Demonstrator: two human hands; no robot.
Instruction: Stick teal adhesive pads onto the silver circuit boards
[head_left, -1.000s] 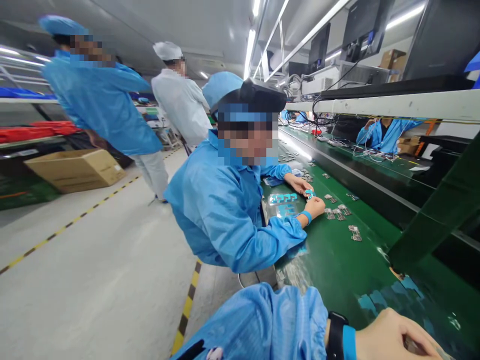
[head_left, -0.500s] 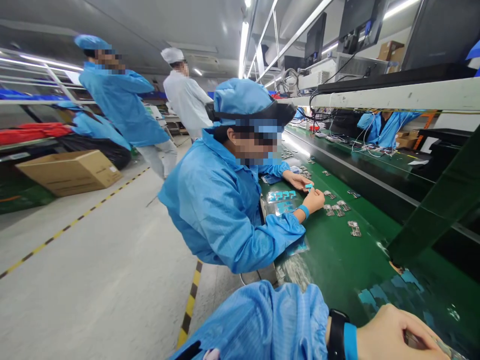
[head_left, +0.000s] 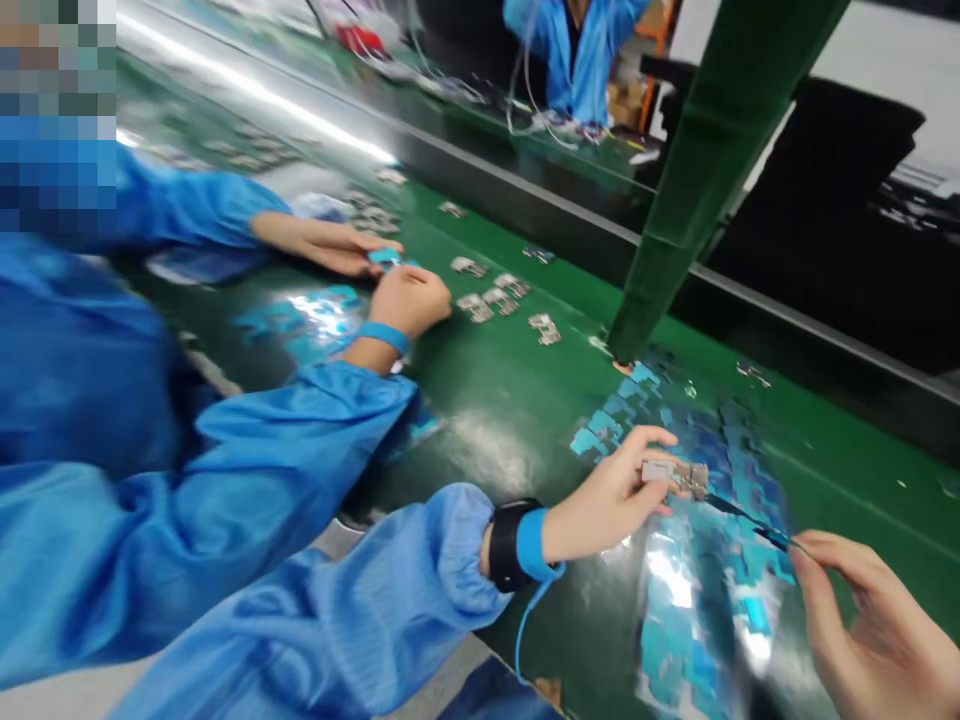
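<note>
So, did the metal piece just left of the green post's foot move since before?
No, it seems not. Judged against the green post, the metal piece lies just left of its foot, as before, though the view has turned.

On the bench (head_left: pixel 487 400), film sheets (head_left: pixel 675 650) lie beneath the held metal part (head_left: pixel 690 480), right of several loose parts (head_left: pixel 501 299)

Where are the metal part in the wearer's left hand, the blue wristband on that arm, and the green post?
metal part (head_left: pixel 688 478): head view, on its uncovered face.
blue wristband (head_left: pixel 532 543): head view, on the middle of the band.
green post (head_left: pixel 703 170): head view, midway along its visible length.
</note>
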